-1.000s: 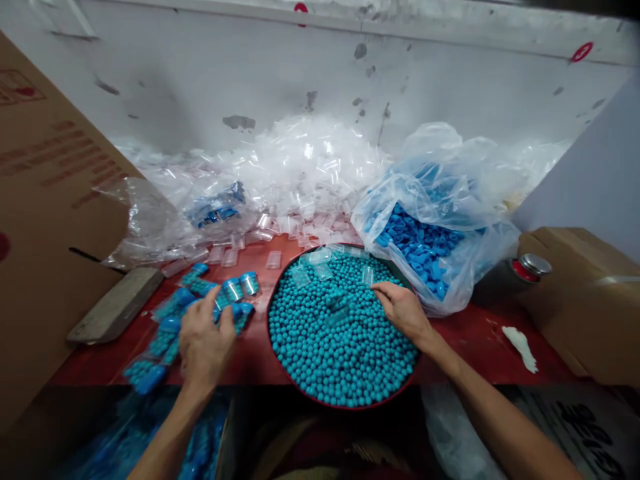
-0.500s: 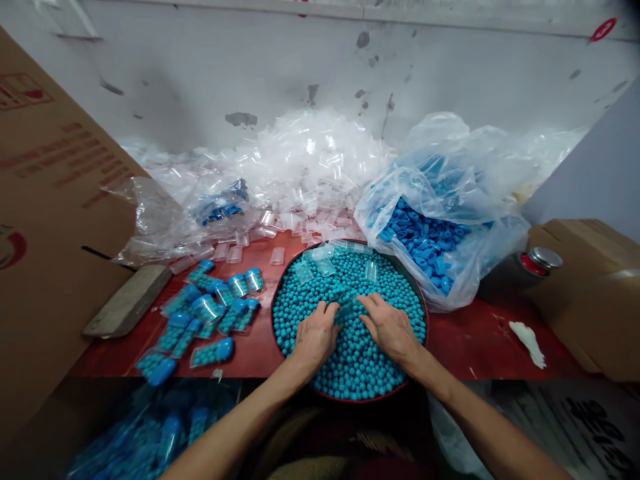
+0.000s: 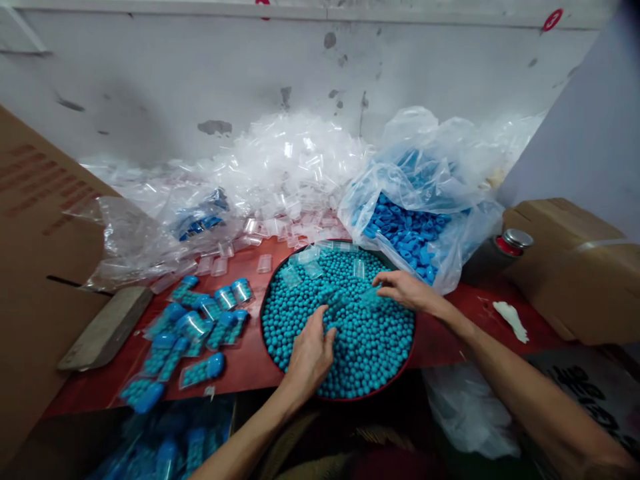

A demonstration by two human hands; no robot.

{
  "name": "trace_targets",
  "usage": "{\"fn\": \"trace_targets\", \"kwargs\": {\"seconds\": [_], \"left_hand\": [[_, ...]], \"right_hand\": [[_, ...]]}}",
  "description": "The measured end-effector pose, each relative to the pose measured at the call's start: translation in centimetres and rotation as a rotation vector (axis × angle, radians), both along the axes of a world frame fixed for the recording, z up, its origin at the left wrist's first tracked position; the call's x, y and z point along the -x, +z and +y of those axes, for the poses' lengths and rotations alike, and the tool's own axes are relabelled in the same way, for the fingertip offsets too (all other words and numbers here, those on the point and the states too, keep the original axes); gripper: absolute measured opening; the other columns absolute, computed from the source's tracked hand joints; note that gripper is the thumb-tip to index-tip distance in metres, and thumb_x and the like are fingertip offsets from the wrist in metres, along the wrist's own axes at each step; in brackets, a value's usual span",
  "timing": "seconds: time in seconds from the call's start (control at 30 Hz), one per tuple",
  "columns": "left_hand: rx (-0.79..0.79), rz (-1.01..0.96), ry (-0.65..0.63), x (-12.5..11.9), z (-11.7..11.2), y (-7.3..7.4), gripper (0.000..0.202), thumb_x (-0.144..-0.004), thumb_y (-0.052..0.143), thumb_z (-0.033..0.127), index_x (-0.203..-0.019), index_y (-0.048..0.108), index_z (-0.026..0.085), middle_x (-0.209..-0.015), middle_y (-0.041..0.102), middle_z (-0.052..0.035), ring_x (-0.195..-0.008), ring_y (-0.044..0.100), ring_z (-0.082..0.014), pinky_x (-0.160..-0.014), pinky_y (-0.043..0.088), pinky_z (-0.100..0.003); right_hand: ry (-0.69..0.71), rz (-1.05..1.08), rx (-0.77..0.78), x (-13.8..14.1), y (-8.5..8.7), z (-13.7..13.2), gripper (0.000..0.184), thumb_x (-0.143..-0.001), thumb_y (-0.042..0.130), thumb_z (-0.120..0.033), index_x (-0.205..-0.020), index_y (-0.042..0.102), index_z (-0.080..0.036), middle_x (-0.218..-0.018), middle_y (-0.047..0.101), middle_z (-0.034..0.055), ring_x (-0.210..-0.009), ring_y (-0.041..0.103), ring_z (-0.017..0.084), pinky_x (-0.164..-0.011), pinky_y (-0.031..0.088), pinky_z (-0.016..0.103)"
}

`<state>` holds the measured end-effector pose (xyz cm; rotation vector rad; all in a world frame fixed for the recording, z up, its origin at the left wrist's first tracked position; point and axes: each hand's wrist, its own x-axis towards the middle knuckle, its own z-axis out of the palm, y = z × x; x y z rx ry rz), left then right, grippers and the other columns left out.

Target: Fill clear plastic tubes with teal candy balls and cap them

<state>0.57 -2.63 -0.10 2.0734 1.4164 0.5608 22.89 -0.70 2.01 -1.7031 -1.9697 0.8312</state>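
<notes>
A round, red-rimmed tub [image 3: 411, 357] is full of small turquoise balls [image 3: 367, 363]. My left hand [image 3: 311, 353] rests low over the balls, thumb and forefinger apart; a blurred see-through piece lies just past its fingertips. Over the tub's right side, my right hand [image 3: 407, 291] pinches a clear plastic bottle [image 3: 370, 299], smeared by motion. Several more clear bottles [image 3: 359, 269] lie on the balls toward the tub's far rim. Filled bottles with blue caps [image 3: 215, 365] lie in a group left of the tub.
Behind the tub is a heap of clear empty bottles [image 3: 295, 160]. A plastic bag of blue caps [image 3: 407, 230] stands at the right rear. A dark flask [image 3: 493, 257], a carton [image 3: 575, 267] and a white scrap [image 3: 511, 321] are farther right. A grey block [image 3: 107, 327] lies left.
My right hand has moved away from the left one, toward the tub's right side, with the clear bottle. My left hand has hardly moved. The whole view has shifted.
</notes>
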Motion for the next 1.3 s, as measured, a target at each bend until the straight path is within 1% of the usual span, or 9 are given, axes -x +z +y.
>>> {"fn": "trace_targets", "kwargs": {"seconds": [0.1, 0.2, 0.3, 0.47, 0.73, 1.03, 1.1, 1.2, 1.3], "left_hand": [[0.123, 0.014, -0.035, -0.6, -0.4, -0.5, 0.042, -0.079, 0.036, 0.018, -0.120, 0.038, 0.009, -0.100, 0.056, -0.0127, -0.094, 0.053, -0.0211, -0.082, 0.042, -0.035], [0.191, -0.043, -0.032, -1.4, -0.4, -1.2, 0.045, -0.075, 0.035, 0.012, -0.120, 0.038, 0.008, -0.100, 0.056, -0.0131, -0.095, 0.052, -0.0207, -0.084, 0.040, -0.035], [0.282, -0.166, -0.013, -1.8, -0.1, -1.7, 0.049, -0.071, 0.038, 0.008, -0.120, 0.038, 0.012, -0.095, 0.057, -0.0090, -0.089, 0.053, -0.0187, -0.081, 0.041, -0.034], [0.430, -0.433, -0.007, -1.3, 0.2, -1.9, 0.050, -0.070, 0.045, 0.012, -0.119, 0.037, 0.017, -0.090, 0.055, -0.0032, -0.072, 0.052, -0.0123, -0.064, 0.045, -0.025], [0.680, -0.682, 0.111, -2.0, 0.1, -1.0, 0.046, -0.067, 0.055, 0.029, -0.109, 0.041, 0.016, -0.082, 0.054, -0.0015, -0.052, 0.051, -0.0082, -0.040, 0.039, -0.018], [0.605, -0.518, 0.122, -0.8, 0.3, -1.0, 0.039, -0.070, 0.049, 0.027, -0.107, 0.045, 0.015, -0.076, 0.052, 0.0000, -0.052, 0.052, -0.0095, -0.039, 0.041, -0.019], [0.449, -0.368, 0.084, -0.8, 0.0, -0.5, 0.041, -0.073, 0.047, 0.025, -0.113, 0.043, 0.018, -0.087, 0.054, -0.0028, -0.059, 0.054, -0.0107, -0.048, 0.045, -0.022], [0.073, -0.051, 0.001, -1.1, -0.6, 0.4, 0.048, -0.074, 0.049, 0.024, -0.121, 0.038, 0.023, -0.111, 0.051, -0.0065, -0.084, 0.055, -0.0173, -0.071, 0.045, -0.029], [-0.026, 0.214, -0.081, -1.1, -0.9, 0.9, 0.048, -0.074, 0.052, 0.027, -0.121, 0.040, 0.024, -0.107, 0.055, -0.0072, -0.092, 0.052, -0.0213, -0.077, 0.041, -0.031]], "right_hand": [[-0.043, -0.003, 0.291, -1.7, -0.1, 1.4, 0.011, -0.067, 0.054, -0.015, -0.076, 0.059, -0.016, -0.052, 0.048, -0.0040, -0.048, 0.047, 0.009, -0.049, 0.038, 0.021], [-0.011, 0.067, 0.442, -0.9, -1.6, 1.7, 0.009, -0.064, 0.053, -0.013, -0.072, 0.057, -0.015, -0.044, 0.044, -0.0063, -0.036, 0.043, 0.008, -0.039, 0.037, 0.020], [0.019, 0.215, 0.518, 0.6, -3.4, 1.3, 0.011, -0.071, 0.048, -0.018, -0.081, 0.053, -0.016, -0.049, 0.046, -0.0067, -0.040, 0.048, 0.007, -0.040, 0.043, 0.019], [0.009, 0.755, 0.698, 1.5, -4.6, 0.9, 0.020, -0.067, 0.056, -0.021, -0.085, 0.048, -0.017, -0.062, 0.051, -0.0054, -0.047, 0.054, 0.007, -0.037, 0.045, 0.016], [0.011, 0.962, 0.748, 2.8, -4.4, -0.5, 0.024, -0.071, 0.058, -0.025, -0.089, 0.046, -0.016, -0.065, 0.056, -0.0027, -0.055, 0.059, 0.010, -0.042, 0.050, 0.019], [-0.116, 0.838, 0.552, 0.7, -2.5, 0.1, 0.020, -0.070, 0.057, -0.026, -0.086, 0.049, -0.015, -0.057, 0.049, -0.0057, -0.045, 0.051, 0.006, -0.040, 0.047, 0.019], [-0.073, 0.729, 0.535, 0.7, -2.2, 0.2, 0.020, -0.071, 0.055, -0.026, -0.086, 0.050, -0.015, -0.059, 0.051, -0.0043, -0.047, 0.052, 0.007, -0.039, 0.046, 0.018], [0.043, 0.545, 0.419, 2.2, -1.9, -0.1, 0.015, -0.071, 0.054, -0.024, -0.083, 0.053, -0.016, -0.066, 0.054, -0.0028, -0.045, 0.048, 0.005, -0.035, 0.038, 0.014], [0.132, 0.525, 0.385, 4.4, -2.0, -0.6, 0.013, -0.073, 0.051, -0.025, -0.084, 0.051, -0.018, -0.067, 0.053, -0.0040, -0.042, 0.046, 0.005, -0.034, 0.036, 0.015]]}}
